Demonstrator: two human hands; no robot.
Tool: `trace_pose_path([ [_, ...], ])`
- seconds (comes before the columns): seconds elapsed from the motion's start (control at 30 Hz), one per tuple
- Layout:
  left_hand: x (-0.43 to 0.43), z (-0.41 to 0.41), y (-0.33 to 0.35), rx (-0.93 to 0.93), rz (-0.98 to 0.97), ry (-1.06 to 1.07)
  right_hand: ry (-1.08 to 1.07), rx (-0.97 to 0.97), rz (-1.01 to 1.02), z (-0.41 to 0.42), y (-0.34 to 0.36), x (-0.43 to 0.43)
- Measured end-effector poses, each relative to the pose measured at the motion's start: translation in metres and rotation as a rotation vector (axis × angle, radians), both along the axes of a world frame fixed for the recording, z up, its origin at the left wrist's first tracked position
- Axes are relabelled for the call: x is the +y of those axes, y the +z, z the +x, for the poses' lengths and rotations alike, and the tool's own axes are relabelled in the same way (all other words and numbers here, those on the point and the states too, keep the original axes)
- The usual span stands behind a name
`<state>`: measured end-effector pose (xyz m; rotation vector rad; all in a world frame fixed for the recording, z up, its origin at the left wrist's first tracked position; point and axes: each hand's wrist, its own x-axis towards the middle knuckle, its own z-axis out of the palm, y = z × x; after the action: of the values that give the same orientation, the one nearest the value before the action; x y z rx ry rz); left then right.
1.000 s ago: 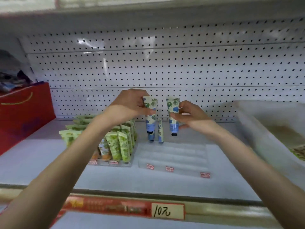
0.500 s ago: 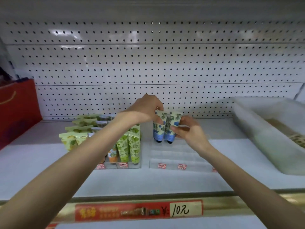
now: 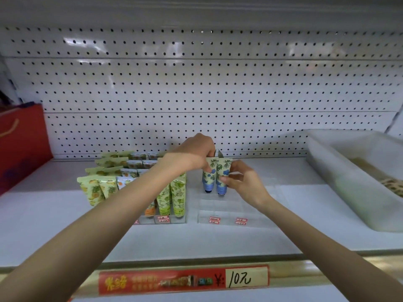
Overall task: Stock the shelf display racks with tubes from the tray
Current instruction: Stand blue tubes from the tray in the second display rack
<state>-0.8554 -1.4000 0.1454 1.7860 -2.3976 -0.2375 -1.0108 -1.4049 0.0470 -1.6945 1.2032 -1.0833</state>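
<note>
Left hand [image 3: 193, 156] reaches over the left rack [image 3: 162, 220] and pinches the crimped top of a blue-flowered tube [image 3: 208, 173] between thumb and fingers. The right hand [image 3: 245, 183] pinches the body of a second blue tube [image 3: 222, 178] just beside it. The two tubes touch side by side, caps down, and stand upright at the far end of the clear right rack [image 3: 231, 215]. Whether they are seated in its back row or held just above it, I cannot tell.

By my judgement the work is about half done. The left rack is packed from near to far with yellow, orange and green tubes [image 3: 177, 199] and looks finished. The right rack holds only the pair in hand, with perhaps a thin one behind them, too hidden to be sure of. Its near rows, behind the red price stickers [image 3: 214, 220], show nothing in them.

The tray [image 3: 340, 188] sits on the shelf [image 3: 305, 232] well apart to the right. A few patterned items, likely more tubes, show blurred at its right edge.

What is left is to seat this pair, let go, then fetch from the tray until the right rack's rows are filled.
</note>
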Motion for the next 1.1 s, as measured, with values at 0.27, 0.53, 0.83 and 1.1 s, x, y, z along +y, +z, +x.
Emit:
trace_pose_path([
  [0.27,0.0018,-0.002,-0.0029,-0.096,0.005,0.016,0.007,0.062,0.007,-0.0017,-0.0023,-0.0003],
  [0.53,0.0034,-0.0049,-0.0031,-0.09,0.01,0.032,0.002,0.082,0.004,-0.002,-0.001,-0.001],
  [0.83,0.003,-0.0045,-0.0021,-0.13,0.009,0.032,0.017,0.121,0.018,-0.0028,-0.0014,0.001],
  [1.1,0.0061,-0.001,0.001,-0.074,-0.019,0.053,0.023,0.147,-0.001,-0.0047,-0.0004,0.0008],
])
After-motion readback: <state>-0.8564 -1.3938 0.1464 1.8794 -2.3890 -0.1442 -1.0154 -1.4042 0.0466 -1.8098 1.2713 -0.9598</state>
